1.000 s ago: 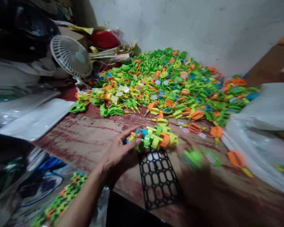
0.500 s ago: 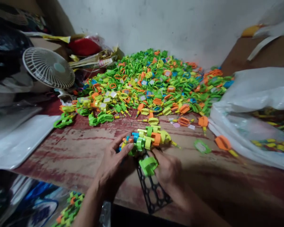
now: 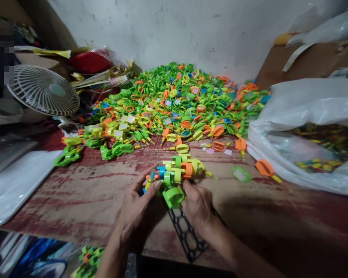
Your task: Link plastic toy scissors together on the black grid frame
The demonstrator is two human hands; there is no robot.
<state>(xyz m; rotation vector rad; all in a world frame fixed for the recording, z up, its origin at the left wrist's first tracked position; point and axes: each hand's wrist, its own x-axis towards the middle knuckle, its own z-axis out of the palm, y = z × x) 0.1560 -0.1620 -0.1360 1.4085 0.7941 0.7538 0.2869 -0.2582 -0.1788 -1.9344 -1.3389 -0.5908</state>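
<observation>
My left hand [image 3: 140,195] is wrapped around the left side of a bunch of coloured plastic pieces [image 3: 177,175], thumb on top. The pieces are green, yellow, orange and blue with curved, clip-like bands, packed in rows over the far part of a black rack [image 3: 188,239] with oval holes. Pinched in my right hand [image 3: 197,202] is a larger-looking green plastic piece [image 3: 174,197], close against the front of the bunch. The right fingertips are partly hidden behind it. A thin yellow tip [image 3: 211,175] sticks out on the bunch's right.
A large heap of similar plastic pieces [image 3: 174,102] lies against the wall. Left stand a fan [image 3: 46,90] and a white plastic sheet [image 3: 23,185]. An open white sack [image 3: 281,100] with small colourful parts is at right. Loose orange [image 3: 263,167] and green [image 3: 241,174] pieces lie nearby.
My right hand has moved the green piece up and left, from over the black rack to the front of the bunch. The whole view has shifted slightly.
</observation>
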